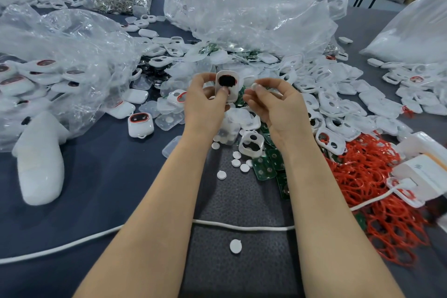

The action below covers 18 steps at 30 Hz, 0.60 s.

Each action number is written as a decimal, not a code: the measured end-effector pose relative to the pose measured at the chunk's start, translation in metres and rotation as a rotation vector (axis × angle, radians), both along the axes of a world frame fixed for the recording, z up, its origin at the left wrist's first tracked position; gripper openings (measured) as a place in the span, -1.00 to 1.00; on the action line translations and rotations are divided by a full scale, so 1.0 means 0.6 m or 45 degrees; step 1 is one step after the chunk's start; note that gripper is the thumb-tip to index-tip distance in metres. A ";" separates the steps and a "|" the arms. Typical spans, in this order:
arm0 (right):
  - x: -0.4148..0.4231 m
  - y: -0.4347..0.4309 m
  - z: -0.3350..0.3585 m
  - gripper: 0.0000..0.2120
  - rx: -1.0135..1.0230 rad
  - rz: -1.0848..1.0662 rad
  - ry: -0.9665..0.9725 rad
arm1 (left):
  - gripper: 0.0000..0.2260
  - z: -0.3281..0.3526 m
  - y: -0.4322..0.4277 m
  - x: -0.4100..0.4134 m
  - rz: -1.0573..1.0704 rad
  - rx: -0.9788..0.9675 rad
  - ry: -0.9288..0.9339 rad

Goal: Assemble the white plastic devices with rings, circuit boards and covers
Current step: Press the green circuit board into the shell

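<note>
Above the middle of the desk (108, 176), curled fingers (223, 93) of the left hand (205, 106) grip a white housing (227, 80) upright, its face turned to the viewer, likely for fitting. A small white disc (254, 85) is pinched by the right hand (275, 109) just beside it. The housing is rounded, with a dark, red-edged oval opening. Green circuit boards (264, 169) and red rings (362, 176) are heaped near right.
</note>
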State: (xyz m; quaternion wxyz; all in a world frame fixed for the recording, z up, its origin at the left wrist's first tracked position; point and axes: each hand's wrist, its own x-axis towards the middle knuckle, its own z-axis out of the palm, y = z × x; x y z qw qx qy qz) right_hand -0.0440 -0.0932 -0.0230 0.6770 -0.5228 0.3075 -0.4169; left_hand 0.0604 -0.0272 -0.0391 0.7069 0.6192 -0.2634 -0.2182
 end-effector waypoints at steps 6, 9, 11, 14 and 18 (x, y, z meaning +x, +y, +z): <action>-0.003 0.000 0.002 -0.89 0.032 0.007 0.018 | -0.92 -0.001 -0.001 -0.001 0.005 0.022 0.001; -0.002 -0.002 0.001 -0.93 -0.030 -0.001 0.010 | -0.92 -0.003 0.000 -0.001 -0.011 0.003 0.004; 0.000 -0.001 -0.005 -0.95 -0.270 -0.084 0.188 | -0.90 -0.004 0.000 -0.001 -0.007 -0.004 -0.005; 0.004 0.001 -0.011 -0.87 -0.441 -0.191 0.306 | -0.88 -0.006 -0.002 0.000 0.014 0.006 0.003; 0.005 -0.001 -0.012 -0.93 -0.532 -0.201 0.367 | -0.85 -0.005 -0.004 -0.001 0.006 -0.025 0.057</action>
